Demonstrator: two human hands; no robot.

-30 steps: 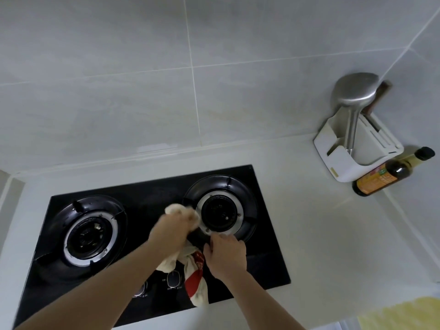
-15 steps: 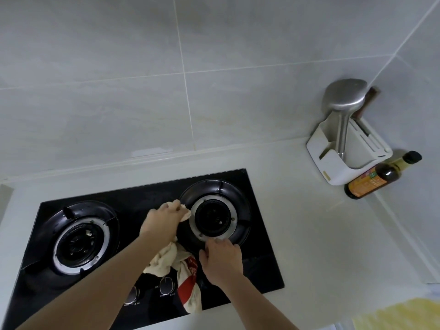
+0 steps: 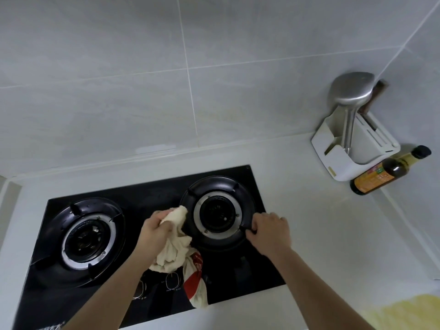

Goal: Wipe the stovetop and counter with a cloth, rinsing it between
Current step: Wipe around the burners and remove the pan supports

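A: Where's the cloth [image 3: 172,248] right now?

B: Bunched in the left hand [image 3: 154,231], just left of centre in the frame. That grip is clenched round the cream wad and presses it against the left rim of the right burner [image 3: 215,214]. A tail with a red patch hangs down over the knobs at the lower edge of the stovetop [image 3: 152,194].

A: And the right hand [image 3: 269,231]?

B: That's what changed. A second ago it rested at the near edge of the burner, close beside the left hand. Now it has swung out to the burner's right side, and its fingers curl round a prong of the black pot stand there, grasping it.

A: What do you make of that?

B: Likely it's steadying or turning the stand so the cloth can work round the ring. The wiping seems to be on the stovetop part of the job; the pale table [image 3: 321,225] to the right, out toward the white utensil holder [image 3: 342,160] and the dark bottle [image 3: 383,172] in the upper right, looks not yet reached.
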